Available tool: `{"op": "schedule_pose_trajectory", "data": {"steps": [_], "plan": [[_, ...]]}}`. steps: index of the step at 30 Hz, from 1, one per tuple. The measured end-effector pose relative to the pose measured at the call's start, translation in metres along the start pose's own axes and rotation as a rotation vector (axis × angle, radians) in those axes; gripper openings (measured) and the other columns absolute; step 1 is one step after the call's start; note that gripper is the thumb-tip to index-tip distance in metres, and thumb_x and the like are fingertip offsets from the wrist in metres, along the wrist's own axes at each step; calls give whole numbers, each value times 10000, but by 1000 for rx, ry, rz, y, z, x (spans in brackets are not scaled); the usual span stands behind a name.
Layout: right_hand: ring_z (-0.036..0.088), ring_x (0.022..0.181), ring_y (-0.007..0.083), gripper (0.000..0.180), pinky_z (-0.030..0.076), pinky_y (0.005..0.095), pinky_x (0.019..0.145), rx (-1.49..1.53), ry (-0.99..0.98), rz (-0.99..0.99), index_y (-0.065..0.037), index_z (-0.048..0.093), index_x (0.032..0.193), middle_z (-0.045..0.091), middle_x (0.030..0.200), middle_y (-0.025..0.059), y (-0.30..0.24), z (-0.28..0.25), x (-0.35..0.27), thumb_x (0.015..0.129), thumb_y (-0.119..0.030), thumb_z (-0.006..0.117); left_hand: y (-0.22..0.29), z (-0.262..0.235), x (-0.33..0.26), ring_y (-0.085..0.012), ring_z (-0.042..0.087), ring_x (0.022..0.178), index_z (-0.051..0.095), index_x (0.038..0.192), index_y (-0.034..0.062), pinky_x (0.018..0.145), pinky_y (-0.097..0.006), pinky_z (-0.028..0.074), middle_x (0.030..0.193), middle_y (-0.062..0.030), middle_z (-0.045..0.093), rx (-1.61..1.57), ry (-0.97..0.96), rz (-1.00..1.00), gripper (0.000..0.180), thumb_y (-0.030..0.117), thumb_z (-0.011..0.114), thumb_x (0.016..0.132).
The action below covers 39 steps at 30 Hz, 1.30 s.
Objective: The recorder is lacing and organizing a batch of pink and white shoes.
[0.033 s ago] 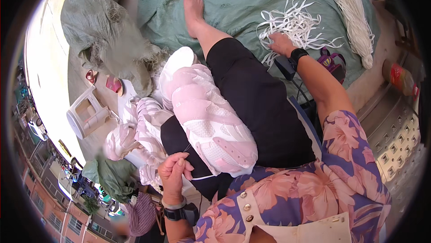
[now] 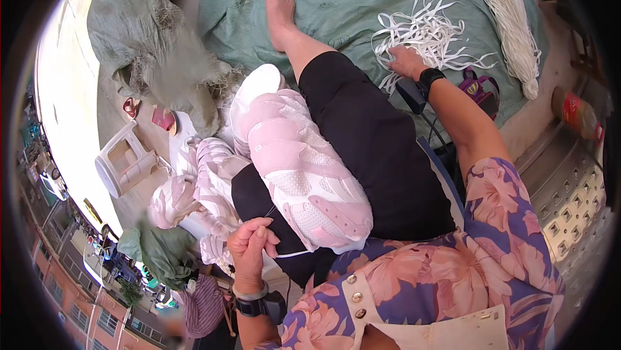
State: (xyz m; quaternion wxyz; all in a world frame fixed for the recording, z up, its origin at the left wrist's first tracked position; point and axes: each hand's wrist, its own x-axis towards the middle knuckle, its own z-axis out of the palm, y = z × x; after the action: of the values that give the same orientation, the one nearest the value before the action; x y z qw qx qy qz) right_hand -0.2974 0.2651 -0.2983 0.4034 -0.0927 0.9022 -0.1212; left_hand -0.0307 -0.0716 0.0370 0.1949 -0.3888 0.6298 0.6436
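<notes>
A stack of pink-and-white sneaker uppers (image 2: 301, 156), nested into one another, lies across my lap with a white sole at its far end. My left hand (image 2: 251, 241) is closed beside its near end, fingers curled and thumb pressed in; a thin dark line shows by the fingertips, too fine to name. A white strip (image 2: 292, 255) runs from near this hand toward the stack. Out to the right, my right hand (image 2: 407, 64) reaches down to a loose pile of white shoelaces (image 2: 430, 36), fingers bent onto the laces at its near edge; the fingertips are partly hidden.
More pink-and-white shoes (image 2: 210, 175) are heaped left of my legs, near a white plastic stool (image 2: 126, 159). A bundle of white laces (image 2: 508, 23) rests on the green sheet (image 2: 343, 0). At the right stand a plastic bottle (image 2: 576, 114) and a perforated metal panel (image 2: 572, 201).
</notes>
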Motion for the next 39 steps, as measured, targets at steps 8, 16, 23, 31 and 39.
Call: {"op": "schedule_pose_trajectory", "data": {"steps": [8, 16, 23, 31, 39], "plan": [[599, 818, 159, 269, 452, 264, 752, 801, 371, -78, -8, 625, 976, 645, 900, 94, -6, -1, -29, 763, -174, 626, -6, -7, 8, -44, 487, 459, 605, 1024, 10, 420, -163, 372, 676, -25, 594, -15, -50, 21, 194, 131, 499, 917], [500, 673, 54, 156, 417, 190, 616, 1108, 211, -622, -8, 563, 1023, 538, 791, -7, -103, -110, -193, 895, -76, 505, -8, 4, 5, -18, 475, 483, 567, 1079, 18, 431, -157, 381, 762, -30, 598, 68, -200, 303, 277, 141, 595, 832], [482, 475, 52, 68, 380, 180, 427, 807, -247, -871, -5, 567, 862, 565, 679, 20, -194, -138, -372, 836, -68, 571, 60, 97, -51, -46, 489, 528, 383, 1254, 4, 460, -192, 392, 815, -34, 585, -35, -660, 723, 613, 63, 595, 682], [517, 679, 91, 103, 425, 224, 621, 595, 242, -779, 25, 573, 894, 563, 771, 33, -107, -139, -354, 831, -8, 498, 18, 44, -52, -104, 502, 545, 627, 783, 6, 556, -268, 414, 591, -40, 553, 344, -588, 807, 129, 134, 608, 771], [570, 791, 245, 171, 446, 340, 749, -87, 584, -653, 19, 570, 914, 577, 811, 111, 0, -118, -229, 751, 6, 522, -4, 34, -56, -275, 597, 621, 633, 728, 37, 588, -326, 446, 663, -138, 600, 550, -230, 938, 87, 120, 608, 725]]}}
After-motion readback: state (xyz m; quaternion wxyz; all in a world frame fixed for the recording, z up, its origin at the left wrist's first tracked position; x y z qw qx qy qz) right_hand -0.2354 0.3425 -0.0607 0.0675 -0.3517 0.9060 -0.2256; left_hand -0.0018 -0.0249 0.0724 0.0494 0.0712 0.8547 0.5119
